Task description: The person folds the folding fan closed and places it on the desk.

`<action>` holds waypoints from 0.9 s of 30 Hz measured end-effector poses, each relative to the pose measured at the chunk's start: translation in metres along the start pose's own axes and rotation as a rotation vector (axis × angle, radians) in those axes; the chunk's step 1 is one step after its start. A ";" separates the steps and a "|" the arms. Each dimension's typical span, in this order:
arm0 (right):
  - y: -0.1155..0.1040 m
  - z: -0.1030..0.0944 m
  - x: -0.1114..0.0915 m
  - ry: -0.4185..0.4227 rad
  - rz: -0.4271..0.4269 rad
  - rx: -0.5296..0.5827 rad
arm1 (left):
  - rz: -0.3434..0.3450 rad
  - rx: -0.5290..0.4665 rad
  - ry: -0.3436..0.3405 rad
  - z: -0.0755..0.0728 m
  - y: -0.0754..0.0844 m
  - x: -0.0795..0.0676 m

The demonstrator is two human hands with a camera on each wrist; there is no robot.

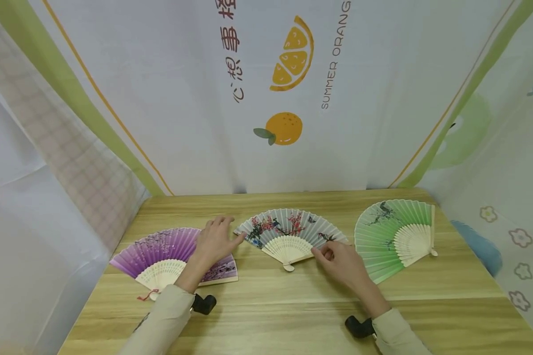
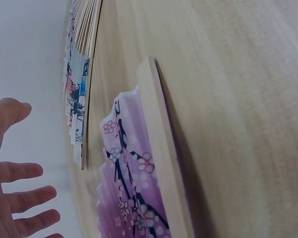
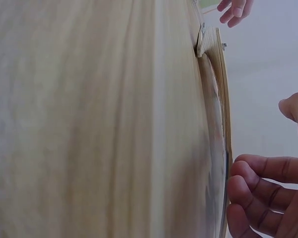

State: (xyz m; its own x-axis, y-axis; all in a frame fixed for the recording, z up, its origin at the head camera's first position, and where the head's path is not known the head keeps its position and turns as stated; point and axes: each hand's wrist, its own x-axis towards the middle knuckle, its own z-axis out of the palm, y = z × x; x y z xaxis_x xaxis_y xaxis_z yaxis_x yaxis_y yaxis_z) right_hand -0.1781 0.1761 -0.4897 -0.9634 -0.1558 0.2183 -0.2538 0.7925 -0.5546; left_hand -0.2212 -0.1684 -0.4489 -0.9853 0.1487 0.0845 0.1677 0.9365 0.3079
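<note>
In the head view, a spread folding fan with a floral print [image 1: 288,244] lies mid-table. My left hand [image 1: 214,241] hovers over a purple folding fan [image 1: 160,249], its thumb near the floral fan's left end. The left wrist view shows that hand's fingers [image 2: 32,199] spread, gripping nothing. By the floral fan's right edge is my right hand [image 1: 344,264], its fingers loosely bent. In the right wrist view its fingertips [image 3: 238,186] meet or nearly meet the fan's edge [image 3: 223,99], with the thumb apart. The floral fan tilts slightly off the table there.
A green folding fan [image 1: 377,241] lies spread at the right, close beside my right forearm. All three fans are on a wooden table [image 1: 275,315]. Behind it hangs a white cloth [image 1: 195,148] with orange prints. Black wrist-camera mounts [image 1: 359,327] stick out near both sleeves.
</note>
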 end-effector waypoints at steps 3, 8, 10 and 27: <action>-0.001 0.001 -0.001 0.006 0.010 0.002 | -0.005 0.002 -0.006 0.001 -0.001 0.001; -0.001 0.002 -0.003 0.015 0.044 0.000 | -0.006 -0.004 -0.013 0.002 -0.001 0.003; -0.001 0.003 -0.004 0.017 0.057 0.003 | -0.009 -0.008 -0.015 0.003 -0.001 0.005; -0.002 0.007 -0.013 0.048 0.114 0.038 | -0.040 -0.025 -0.051 0.004 0.001 0.007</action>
State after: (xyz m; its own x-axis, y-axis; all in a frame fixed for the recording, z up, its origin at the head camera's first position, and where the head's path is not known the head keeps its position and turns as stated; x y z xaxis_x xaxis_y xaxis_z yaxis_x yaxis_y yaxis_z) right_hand -0.1658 0.1726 -0.4970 -0.9811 -0.0372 0.1899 -0.1472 0.7806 -0.6075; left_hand -0.2277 -0.1653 -0.4516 -0.9915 0.1282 0.0236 0.1287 0.9338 0.3338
